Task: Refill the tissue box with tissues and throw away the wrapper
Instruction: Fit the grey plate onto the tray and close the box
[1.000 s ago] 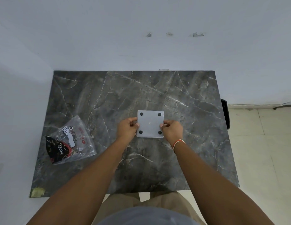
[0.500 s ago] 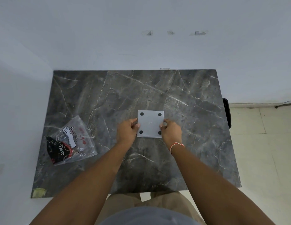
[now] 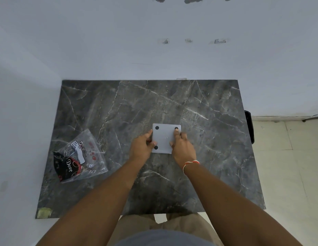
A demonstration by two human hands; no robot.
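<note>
Between both hands the upturned tissue box is sitting on the table; left hand gripping its edge, right hand now sliding fingers flat over the base, prob prying it open. Tissue pack lying well left.

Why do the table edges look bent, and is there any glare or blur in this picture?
Head view: the wide-angle lens bows the marble table edges outward; light is soft and even, with only faint shadows under the forearms. The clear tissue packet shows small glints, the grey tissue box none. Both the left hand and right hand look sharp.
</note>
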